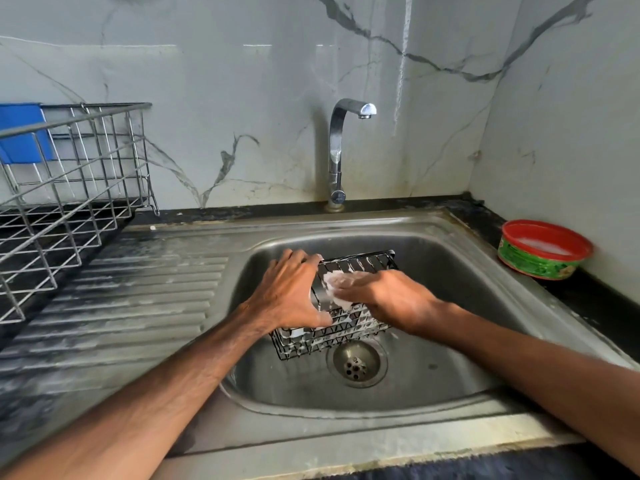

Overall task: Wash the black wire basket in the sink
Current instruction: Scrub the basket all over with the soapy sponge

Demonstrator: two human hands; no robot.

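Forearms reach into the sink [450,271]; my left hand [294,289] grips the black wire basket [346,336] at its left end; my right hand [384,299] clutches a foamy pad [337,284] inside it; basket tilted above the drain [356,365], opening towards me, long axis left-right.

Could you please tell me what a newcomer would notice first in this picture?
First, the two hands at the centre: the left hand grips the sudsy black wire basket, tilted by the drain in the stainless steel sink, while the right hand presses a foamy whitish scrub pad against it. Next, the red-rimmed green soap tub at far right.
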